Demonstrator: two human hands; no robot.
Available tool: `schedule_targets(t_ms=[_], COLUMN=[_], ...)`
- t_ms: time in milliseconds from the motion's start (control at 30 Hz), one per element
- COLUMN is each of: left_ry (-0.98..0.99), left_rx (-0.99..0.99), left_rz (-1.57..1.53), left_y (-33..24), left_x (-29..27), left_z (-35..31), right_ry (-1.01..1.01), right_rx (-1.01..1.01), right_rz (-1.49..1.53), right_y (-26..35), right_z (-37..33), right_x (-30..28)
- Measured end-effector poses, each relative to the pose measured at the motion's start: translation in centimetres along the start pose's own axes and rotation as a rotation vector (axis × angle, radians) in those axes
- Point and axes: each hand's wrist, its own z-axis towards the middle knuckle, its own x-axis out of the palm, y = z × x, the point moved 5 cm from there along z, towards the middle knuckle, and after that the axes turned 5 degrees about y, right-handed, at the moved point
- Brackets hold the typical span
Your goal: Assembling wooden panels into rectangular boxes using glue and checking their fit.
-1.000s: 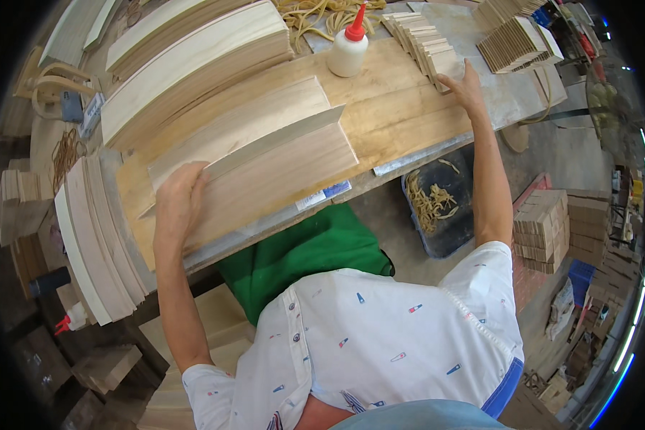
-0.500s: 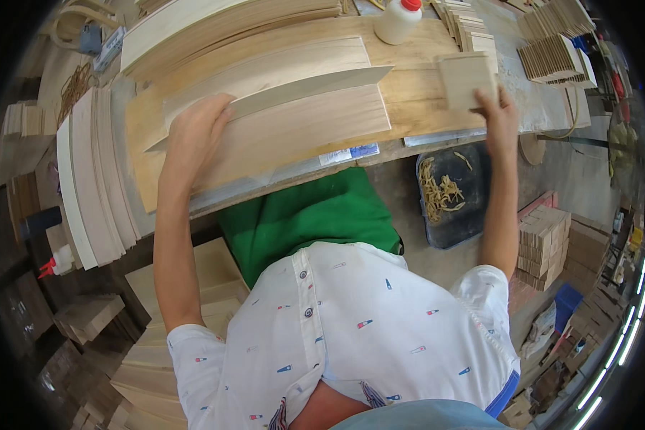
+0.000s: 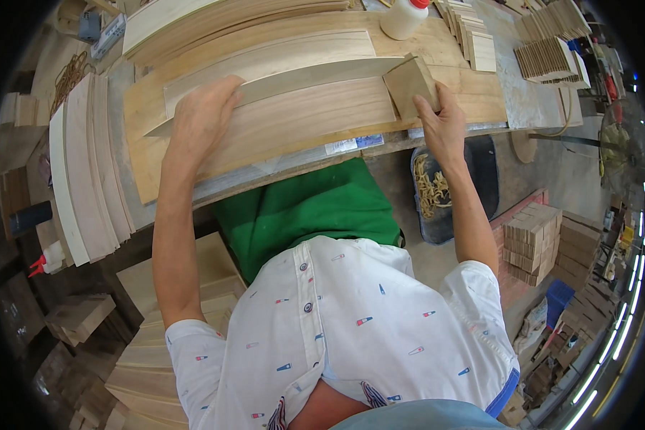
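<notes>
A worker's right hand (image 3: 444, 123) pinches a small wooden panel (image 3: 408, 84) at the right end of a thin upright board (image 3: 315, 74) on the worktop (image 3: 510, 61); the left hand (image 3: 202, 118) pinches the board's other end. Both pieces look light, stiff — likely splinter-prone, best held by edges.

Over the honey-brown board (image 3: 473, 93) I see a grey-beige panel (image 3: 315, 77) and a pale tan block (image 3: 408, 86); toward its far edge, a white bottle (image 3: 403, 20) with a red cap (image 3: 421, 3). On the board's near side I see green cloth (image 3: 301, 208) and a white shirt (image 3: 380, 287) scattered with small red and blue motifs.
</notes>
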Motion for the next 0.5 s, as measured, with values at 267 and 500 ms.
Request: schedule_targets(t_ms=[267,500], left_ry=[-0.039,-0.001], left_rx=[0.042,0.010], left_rz=[-0.003,0.067], left_y=[0.2,-0.3], left_x=[0.1,0.2], left_z=[0.2,0.2], right_ry=[0.026,0.172], right_rx=[-0.135,-0.056], right_rz=[-0.185,0.042], right_y=[0.9,1.5], right_z=[-0.2,0.2], right_x=[0.8,0.1])
